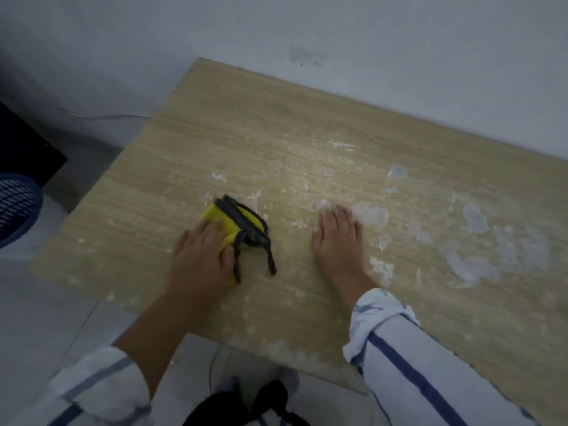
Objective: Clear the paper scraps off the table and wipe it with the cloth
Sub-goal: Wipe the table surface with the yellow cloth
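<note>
A folded yellow cloth [242, 224] with dark edging lies on the wooden table [276, 124], a dark strap trailing toward me. My left hand [201, 256] presses on the cloth's near left part, fingers laid over it. My right hand [338, 238] rests flat on the table to the right of the cloth, fingers straight and apart from it. Whitish paper scraps [475, 218] and smeared residue are scattered over the table's right half; one scrap [397, 172] lies farther back.
The table stands against a pale wall [307, 32]. A blue mesh basket [15, 207] sits on the floor at the left, beside a dark object [21, 149]. Tiled floor shows below the table's near edge.
</note>
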A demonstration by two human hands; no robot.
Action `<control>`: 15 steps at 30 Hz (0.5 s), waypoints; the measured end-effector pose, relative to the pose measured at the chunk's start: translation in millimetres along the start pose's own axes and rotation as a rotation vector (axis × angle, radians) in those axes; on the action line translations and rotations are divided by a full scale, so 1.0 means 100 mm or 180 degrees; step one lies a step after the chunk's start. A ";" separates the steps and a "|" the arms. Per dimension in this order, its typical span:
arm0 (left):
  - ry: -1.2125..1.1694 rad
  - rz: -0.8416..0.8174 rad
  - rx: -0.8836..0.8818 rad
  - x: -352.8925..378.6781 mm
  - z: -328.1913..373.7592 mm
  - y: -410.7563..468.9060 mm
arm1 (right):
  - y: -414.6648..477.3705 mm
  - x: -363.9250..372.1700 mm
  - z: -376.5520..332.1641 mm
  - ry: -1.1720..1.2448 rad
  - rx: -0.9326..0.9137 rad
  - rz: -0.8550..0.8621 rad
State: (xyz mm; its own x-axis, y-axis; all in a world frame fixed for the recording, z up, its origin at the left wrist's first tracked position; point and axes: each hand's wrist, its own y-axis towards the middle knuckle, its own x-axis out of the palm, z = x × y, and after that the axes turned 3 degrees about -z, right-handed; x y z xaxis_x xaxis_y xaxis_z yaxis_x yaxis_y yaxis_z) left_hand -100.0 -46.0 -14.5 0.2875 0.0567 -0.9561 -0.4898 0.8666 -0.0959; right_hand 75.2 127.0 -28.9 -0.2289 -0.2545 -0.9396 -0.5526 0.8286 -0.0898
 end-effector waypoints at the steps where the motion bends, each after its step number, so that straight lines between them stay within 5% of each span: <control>1: 0.0049 -0.0117 -0.0035 0.00 -0.04 -0.01 | -0.02 0.04 -0.01 -0.0055 0.0008 0.0052; 6: 0.0339 -0.0469 0.0545 0.14 0.27 -0.04 | 0.11 0.06 0.01 -0.0057 0.0025 0.0198; 10: 0.0491 -0.0875 0.1997 0.35 0.66 -0.54 | 0.13 -0.08 0.03 0.0647 0.0096 0.0083; 15: 0.0099 -0.1002 0.1540 0.16 0.51 -0.37 | -0.31 -0.30 -0.21 0.1035 0.0481 0.0268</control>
State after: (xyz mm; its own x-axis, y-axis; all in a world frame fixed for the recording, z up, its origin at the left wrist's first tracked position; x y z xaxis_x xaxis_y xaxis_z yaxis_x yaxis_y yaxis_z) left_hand -35.8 -51.6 -12.0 0.3305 -0.2490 -0.9104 0.0497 0.9678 -0.2467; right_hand 82.3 98.3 9.3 -0.5247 -0.3074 -0.7939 -0.4020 0.9115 -0.0873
